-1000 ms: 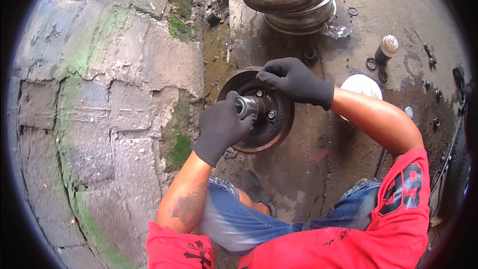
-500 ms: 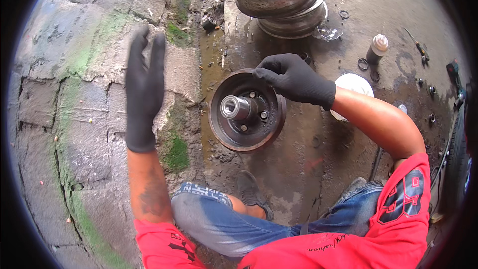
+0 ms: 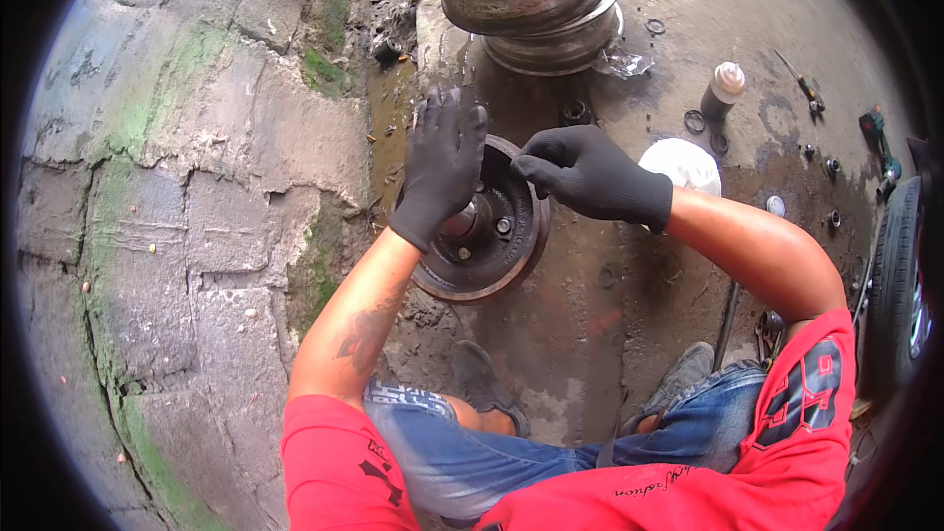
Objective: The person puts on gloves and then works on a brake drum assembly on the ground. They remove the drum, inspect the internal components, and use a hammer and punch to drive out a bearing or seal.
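A dark, rusty brake drum (image 3: 516, 256) with a hub and bolts in its face is on the wet ground in front of me. My left hand (image 3: 442, 165), in a black glove, is over the drum's left side, fingers stretched out and holding nothing. It hides part of the drum and most of the shiny metal hub end (image 3: 460, 222); whether it touches them I cannot tell. At the drum's upper right edge is my right hand (image 3: 595, 177), also gloved in black. Its thumb and fingers are pinched together, and whatever may be between them is hidden.
Stacked steel wheel rims (image 3: 531, 15) stand beyond the drum. Rightward are a white round container (image 3: 680, 165), a bottle (image 3: 724, 90), a screwdriver (image 3: 808, 90), a green power tool (image 3: 880, 147) and a tyre (image 3: 895, 285). Cracked stone paving (image 3: 157, 236) lies left.
My left hand has swung right, from over the paving to in front of the drum. My right hand stays pinched near the drum's edge, slightly lower. The whole view has shifted a little.
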Available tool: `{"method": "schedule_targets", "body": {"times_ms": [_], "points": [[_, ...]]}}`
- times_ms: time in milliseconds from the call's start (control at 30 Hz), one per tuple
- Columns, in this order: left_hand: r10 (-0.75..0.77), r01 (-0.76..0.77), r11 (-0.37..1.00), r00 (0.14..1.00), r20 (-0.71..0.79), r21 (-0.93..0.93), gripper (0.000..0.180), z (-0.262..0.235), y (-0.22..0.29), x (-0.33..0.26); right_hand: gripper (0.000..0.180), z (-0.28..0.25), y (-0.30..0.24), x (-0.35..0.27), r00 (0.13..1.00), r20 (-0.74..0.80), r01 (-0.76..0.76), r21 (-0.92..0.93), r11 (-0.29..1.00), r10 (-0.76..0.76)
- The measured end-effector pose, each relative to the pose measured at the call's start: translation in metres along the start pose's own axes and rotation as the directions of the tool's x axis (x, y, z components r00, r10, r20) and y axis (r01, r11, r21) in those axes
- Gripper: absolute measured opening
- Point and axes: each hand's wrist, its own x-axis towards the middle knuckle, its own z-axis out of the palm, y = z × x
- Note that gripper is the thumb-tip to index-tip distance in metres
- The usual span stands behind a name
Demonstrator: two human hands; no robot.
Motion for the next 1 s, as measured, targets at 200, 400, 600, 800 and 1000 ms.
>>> {"method": "schedule_targets", "body": {"times_ms": [200, 400, 600, 800, 1000], "points": [[-0.030, 0.031, 0.999, 0.999, -0.025, 0.042, 0.062, -0.009, 0.020, -0.010, 0.034, 0.007, 0.015, -0.008, 0.923, 0.192, 0.380, -0.582, 0.719, -0.333], [-0.048, 0.050, 0.998, 0.997, 0.068, -0.027, 0.062, -0.007, 0.010, -0.003, 0.043, 0.008, 0.012, -0.004, 0.862, 0.463, 0.486, -0.638, 0.598, -0.206], [-0.048, 0.053, 0.996, 0.996, 0.069, -0.071, 0.062, -0.007, 0.014, 0.000, 0.040, 0.007, 0.013, -0.004, 0.846, 0.518, 0.506, -0.708, 0.492, -0.126], [0.206, -0.207, 0.978, 0.976, -0.077, -0.018, 0.054, -0.044, -0.026, 0.024, 0.042, 0.016, 0.011, 0.000, 0.841, 0.528, 0.512, -0.705, 0.491, -0.117], [0.739, -0.638, 0.667, 0.501, -0.451, 0.384, 0.046, -0.138, -0.025, 0.074, 0.045, 0.003, 0.018, -0.004, 0.854, 0.503, 0.495, -0.704, 0.509, -0.134]]}}
